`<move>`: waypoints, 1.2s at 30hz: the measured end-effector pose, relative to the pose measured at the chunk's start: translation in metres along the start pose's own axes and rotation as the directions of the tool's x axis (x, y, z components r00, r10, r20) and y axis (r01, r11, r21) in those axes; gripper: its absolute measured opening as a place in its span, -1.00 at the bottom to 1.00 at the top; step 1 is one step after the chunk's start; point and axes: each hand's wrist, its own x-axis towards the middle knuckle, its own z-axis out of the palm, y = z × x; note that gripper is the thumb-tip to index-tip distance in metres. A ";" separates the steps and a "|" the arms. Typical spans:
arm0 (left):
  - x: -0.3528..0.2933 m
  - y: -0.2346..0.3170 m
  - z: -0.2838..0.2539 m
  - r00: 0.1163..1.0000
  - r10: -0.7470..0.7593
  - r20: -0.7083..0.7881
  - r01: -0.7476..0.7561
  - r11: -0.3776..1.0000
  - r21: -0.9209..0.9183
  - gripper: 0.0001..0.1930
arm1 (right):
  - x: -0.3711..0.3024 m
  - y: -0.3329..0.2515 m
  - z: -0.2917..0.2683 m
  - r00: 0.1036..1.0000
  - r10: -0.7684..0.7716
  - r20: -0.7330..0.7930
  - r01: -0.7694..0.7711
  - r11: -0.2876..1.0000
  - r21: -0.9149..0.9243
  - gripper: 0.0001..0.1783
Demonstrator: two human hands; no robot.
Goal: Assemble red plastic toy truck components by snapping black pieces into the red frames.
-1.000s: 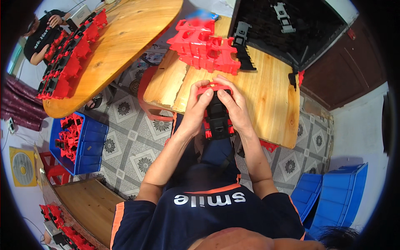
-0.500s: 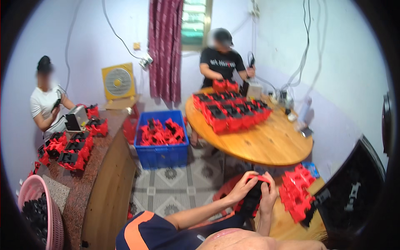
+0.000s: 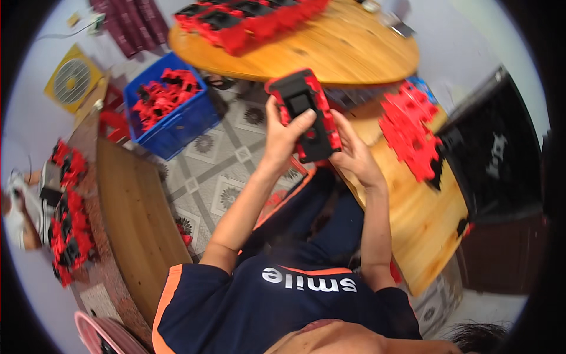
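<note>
Between both hands I hold a long black-and-red plastic part (image 3: 306,118), its black face up and its red edging showing along the sides. My left hand (image 3: 283,133) grips its left side, with the thumb lying across the black middle. At the lower right edge, my right hand (image 3: 356,156) has its fingers closed round the part; some fingertips are hidden behind it. Beside my right hand, a cluster of red plastic parts (image 3: 410,130) with some black pieces lies on the small wooden table (image 3: 427,236).
A round wooden table (image 3: 348,50) ahead carries rows of red-and-black parts (image 3: 247,26). To its left stands a blue bin (image 3: 171,133) of red parts. At far left, a co-worker (image 3: 26,206) sits behind a stone-topped counter (image 3: 109,271). A pink basket (image 3: 103,330) is at lower left.
My view has tilted down and turned. Both hands have lifted the plastic part farther out in front of me, and its black face shows more fully. The left thumb now lies across it.
</note>
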 end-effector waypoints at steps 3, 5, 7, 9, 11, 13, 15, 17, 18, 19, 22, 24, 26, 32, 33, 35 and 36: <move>-0.006 -0.020 0.020 0.998 -0.060 -0.002 0.060 0.998 -0.037 -0.33 | -0.017 0.017 0.006 0.962 -0.018 -0.274 0.014 1.000 -0.018 -0.20; -0.011 -0.028 0.032 0.987 -0.158 0.033 0.159 0.986 -0.048 -0.34 | -0.032 0.007 0.007 0.933 0.023 -0.360 -0.013 1.000 0.028 -0.25; -0.018 -0.032 0.039 0.970 -0.212 0.116 0.217 0.976 -0.034 -0.27 | -0.047 0.001 0.007 0.923 0.051 -0.381 -0.036 0.998 0.048 -0.27; -0.023 -0.043 0.031 0.926 -0.193 0.324 0.221 0.974 -0.053 -0.03 | -0.058 0.002 0.009 0.895 -0.041 -0.445 0.073 0.996 0.056 -0.31; -0.032 -0.032 0.038 0.903 -0.105 0.417 0.051 0.989 0.139 0.21 | -0.067 -0.001 -0.002 0.902 -0.027 -0.431 0.081 0.991 0.106 -0.34; -0.044 -0.018 0.057 0.929 -0.039 0.369 -0.011 0.991 0.133 0.19 | -0.069 -0.007 -0.007 0.900 -0.028 -0.434 0.113 0.979 0.170 -0.37; -0.050 -0.023 0.051 0.894 -0.005 0.447 -0.152 0.937 0.315 0.20 | -0.062 -0.020 0.000 0.860 0.011 -0.511 0.050 0.993 0.107 -0.45; -0.056 -0.018 0.050 0.888 -0.004 0.459 -0.237 0.852 0.466 0.20 | -0.058 -0.021 0.002 0.853 -0.056 -0.519 0.067 0.998 0.002 -0.56; -0.058 -0.007 0.052 0.890 -0.026 0.454 -0.237 0.825 0.513 0.20 | -0.057 -0.021 0.002 0.852 -0.088 -0.516 0.086 0.996 -0.029 -0.59; -0.055 -0.010 0.047 0.892 0.008 0.451 -0.247 0.846 0.473 0.19 | -0.053 -0.027 0.008 0.864 -0.095 -0.494 0.066 0.995 -0.077 -0.55; -0.045 -0.003 0.045 0.896 0.109 0.430 -0.273 0.900 0.340 0.29 | -0.049 -0.025 -0.004 0.919 -0.148 -0.365 0.082 0.978 -0.190 -0.13; -0.031 0.005 0.033 0.890 0.340 0.304 -0.435 0.831 0.346 0.24 | -0.050 -0.035 -0.014 0.911 -0.281 -0.302 0.236 0.955 -0.178 -0.01; -0.009 0.049 0.018 0.901 0.414 0.127 -0.433 0.859 0.274 0.08 | -0.057 -0.043 -0.014 0.844 -0.243 -0.478 0.080 0.939 -0.335 -0.01; 0.100 0.036 0.087 0.984 0.100 0.145 -0.102 0.995 0.008 -0.17 | -0.082 -0.015 0.006 0.800 -0.018 -0.600 -0.045 0.995 -0.090 -0.58; 0.129 0.012 0.112 0.985 0.035 0.170 -0.022 0.997 -0.078 -0.16 | -0.090 -0.010 0.010 0.787 -0.007 -0.617 -0.076 0.991 -0.108 -0.59; 0.198 -0.040 0.142 0.958 -0.278 0.069 0.274 0.960 0.059 -0.10 | -0.110 -0.006 0.015 0.752 0.015 -0.659 -0.129 0.984 -0.124 -0.62; 0.231 -0.073 0.160 0.968 -0.220 -0.121 0.229 0.971 0.072 -0.29 | -0.123 -0.005 0.016 0.740 0.009 -0.673 -0.130 0.983 -0.130 -0.62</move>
